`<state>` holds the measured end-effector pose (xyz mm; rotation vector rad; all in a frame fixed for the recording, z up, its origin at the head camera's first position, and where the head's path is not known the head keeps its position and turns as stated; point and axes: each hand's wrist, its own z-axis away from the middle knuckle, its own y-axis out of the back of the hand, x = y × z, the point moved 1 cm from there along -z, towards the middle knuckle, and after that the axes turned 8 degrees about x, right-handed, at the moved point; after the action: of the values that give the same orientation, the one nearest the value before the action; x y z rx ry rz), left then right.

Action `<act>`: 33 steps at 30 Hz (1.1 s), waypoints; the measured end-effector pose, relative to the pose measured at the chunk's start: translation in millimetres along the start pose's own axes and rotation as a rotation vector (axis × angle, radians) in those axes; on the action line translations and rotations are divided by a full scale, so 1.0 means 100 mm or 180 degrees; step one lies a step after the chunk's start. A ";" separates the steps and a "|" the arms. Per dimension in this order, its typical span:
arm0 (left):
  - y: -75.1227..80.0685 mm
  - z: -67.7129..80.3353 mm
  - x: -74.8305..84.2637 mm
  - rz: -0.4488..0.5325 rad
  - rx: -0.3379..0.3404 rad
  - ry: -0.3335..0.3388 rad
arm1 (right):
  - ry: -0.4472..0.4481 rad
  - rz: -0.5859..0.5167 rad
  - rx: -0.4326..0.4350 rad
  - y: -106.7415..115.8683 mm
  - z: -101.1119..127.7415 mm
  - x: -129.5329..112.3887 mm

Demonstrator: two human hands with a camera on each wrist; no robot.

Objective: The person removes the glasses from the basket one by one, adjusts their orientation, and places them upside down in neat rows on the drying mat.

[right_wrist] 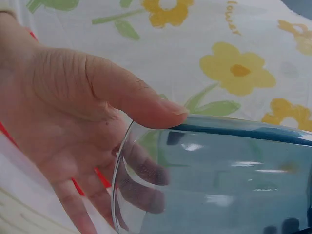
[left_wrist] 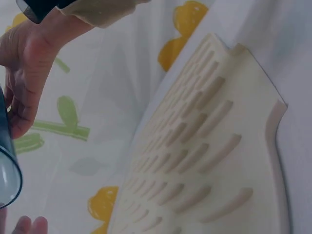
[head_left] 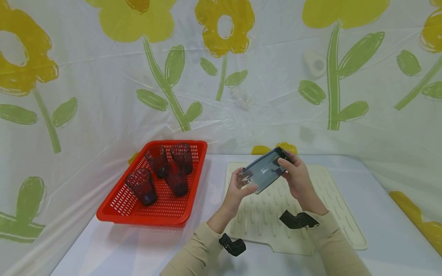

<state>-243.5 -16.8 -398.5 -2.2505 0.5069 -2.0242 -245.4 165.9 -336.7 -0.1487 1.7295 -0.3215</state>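
Observation:
A dark blue-tinted glass tumbler point(head_left: 264, 170) lies tilted on its side in the air between both hands, above a cream ridged drying mat point(head_left: 310, 230). My left hand point(head_left: 241, 188) grips its nearer, lower end. My right hand point(head_left: 298, 178) grips its farther, upper end. In the right wrist view the thumb point(right_wrist: 146, 100) presses on the tumbler's point(right_wrist: 219, 180) rim, and the fingers show through its wall. The left wrist view catches only an edge of the tumbler point(left_wrist: 7, 170), with the mat point(left_wrist: 204, 161) behind it.
A red plastic basket point(head_left: 145, 220) stands on the table to the left of the mat and holds several dark upright glasses point(head_left: 142, 186). A flowered plastic sheet point(head_left: 103, 96) covers the walls behind and at both sides.

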 end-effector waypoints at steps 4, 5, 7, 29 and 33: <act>0.01 0.00 0.02 -0.0332 -0.0061 0.0035 | 0.0036 0.0347 -0.0036 0.01 -0.02 -0.06; 0.02 0.00 0.03 -0.0409 -0.0059 0.0046 | 0.0051 0.0421 -0.0046 0.02 -0.03 -0.08; 0.03 -0.01 0.04 -0.0524 -0.0039 0.0090 | 0.0072 0.0548 -0.0061 0.03 -0.04 -0.11; 0.29 0.17 0.43 -0.1981 0.0258 0.0500 | 0.0394 0.1984 -0.0130 0.49 -0.25 -0.51; 0.34 0.20 0.59 -0.2059 0.0316 0.0514 | 0.0415 0.2269 -0.0047 0.60 -0.30 -0.55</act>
<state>-226.4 -69.7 -353.6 -2.4067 -0.3697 -2.4405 -259.4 242.6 -297.9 0.4819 1.7935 0.2117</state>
